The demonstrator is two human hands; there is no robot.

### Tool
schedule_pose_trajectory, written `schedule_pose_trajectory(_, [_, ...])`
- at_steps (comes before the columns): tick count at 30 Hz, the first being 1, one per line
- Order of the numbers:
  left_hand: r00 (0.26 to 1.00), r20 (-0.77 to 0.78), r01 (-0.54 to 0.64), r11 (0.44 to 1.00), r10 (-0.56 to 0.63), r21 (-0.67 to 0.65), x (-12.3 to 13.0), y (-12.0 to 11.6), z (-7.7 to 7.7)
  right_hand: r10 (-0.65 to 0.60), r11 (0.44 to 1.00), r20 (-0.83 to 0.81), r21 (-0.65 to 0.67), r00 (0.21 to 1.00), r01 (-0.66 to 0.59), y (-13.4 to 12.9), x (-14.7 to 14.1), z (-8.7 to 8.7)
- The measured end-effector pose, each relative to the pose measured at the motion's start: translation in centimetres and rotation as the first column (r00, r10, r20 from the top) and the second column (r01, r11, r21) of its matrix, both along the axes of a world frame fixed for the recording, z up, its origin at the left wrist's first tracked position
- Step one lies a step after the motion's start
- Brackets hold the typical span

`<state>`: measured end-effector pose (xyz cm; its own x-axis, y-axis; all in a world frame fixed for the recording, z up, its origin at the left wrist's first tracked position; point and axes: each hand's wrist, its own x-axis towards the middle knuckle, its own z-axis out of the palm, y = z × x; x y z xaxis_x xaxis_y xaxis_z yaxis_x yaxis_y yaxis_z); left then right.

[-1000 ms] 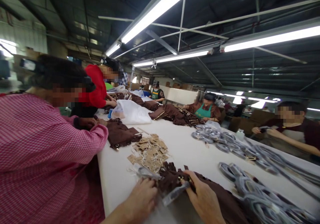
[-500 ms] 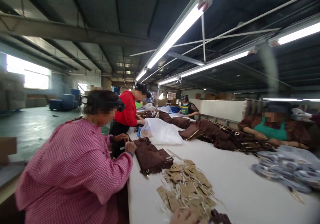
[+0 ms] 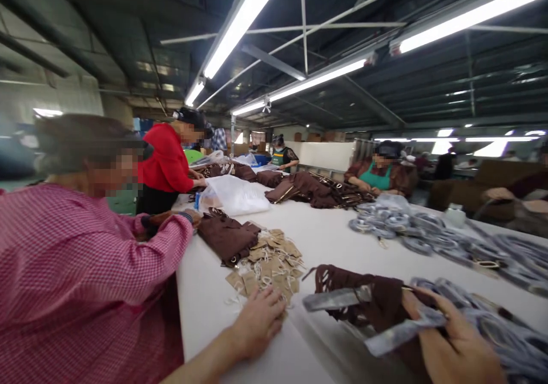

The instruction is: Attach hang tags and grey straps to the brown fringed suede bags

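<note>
My left hand (image 3: 260, 322) lies palm down at the near edge of a pile of tan tags with white strings (image 3: 268, 261). Its fingers are stretched out and touch the nearest tags. At the right, my right hand (image 3: 460, 344) is closed on a dark brown fringed bag (image 3: 381, 292), tilted above the white table (image 3: 329, 241). Strips wrapped in clear plastic (image 3: 402, 332) hang from the bag near my fingers. Part of the bag is hidden behind my right hand.
A co-worker in a pink checked top (image 3: 94, 258) stands close on my left beside a brown bag (image 3: 226, 235). Grey plastic-wrapped straps (image 3: 398, 221) are heaped at the right. White plastic (image 3: 237, 193) and more brown bags (image 3: 317, 187) lie farther back, with other people around the table.
The view has swung to the right and down. My left hand shows fully at the tags, and my right hand with the brown bag has come into view.
</note>
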<state>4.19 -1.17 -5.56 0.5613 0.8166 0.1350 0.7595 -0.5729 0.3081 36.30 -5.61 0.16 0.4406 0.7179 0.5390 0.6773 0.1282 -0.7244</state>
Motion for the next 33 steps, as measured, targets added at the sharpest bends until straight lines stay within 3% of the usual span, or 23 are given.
schedule_pose_trajectory(3, [0.986,0.161,-0.060,0.996,0.049,0.064,0.8,-0.2,0.7,0.017,0.998,-0.101,-0.058,0.995,-0.023,0.1,-2.1,1.5])
schedule_pose_trajectory(7, [0.883,0.468,-0.089,0.987,0.017,0.132,2.9,-1.4,3.6,0.127,0.990,-0.057,-0.059,0.990,-0.130,0.5,-3.1,1.2])
schedule_pose_trajectory(10, [0.875,0.483,-0.058,0.979,-0.044,0.193,5.9,-2.3,5.7,0.177,0.983,-0.011,-0.053,0.984,-0.178,0.3,-3.4,0.8])
schedule_pose_trajectory(14, [0.920,0.392,-0.075,0.971,-0.021,0.228,9.4,-2.2,6.2,0.254,0.965,0.016,-0.067,0.967,-0.252,0.0,-3.8,1.2])
schedule_pose_trajectory(17, [0.930,0.367,-0.048,0.987,-0.013,0.156,9.3,-1.5,6.5,0.386,0.918,0.062,-0.120,0.920,-0.377,-0.3,-3.7,1.9])
schedule_pose_trajectory(21, [0.886,0.462,-0.047,0.999,0.040,0.003,7.4,-2.3,8.9,0.549,0.825,0.106,-0.229,0.829,-0.517,-0.8,-3.9,2.8])
schedule_pose_trajectory(25, [0.881,0.474,-0.026,0.998,-0.005,0.060,7.7,-4.5,11.1,0.641,0.749,0.128,-0.318,0.757,-0.581,-1.2,-4.7,3.3])
schedule_pose_trajectory(30, [0.889,0.449,0.119,0.992,-0.086,-0.044,8.1,-3.8,10.8,0.685,0.699,0.112,-0.378,0.720,-0.607,-1.7,-4.6,3.9])
schedule_pose_trajectory(33, [0.840,0.540,0.256,0.914,-0.049,-0.316,7.1,-1.9,10.1,0.726,0.648,0.063,-0.395,0.685,-0.651,-2.1,-4.5,4.3])
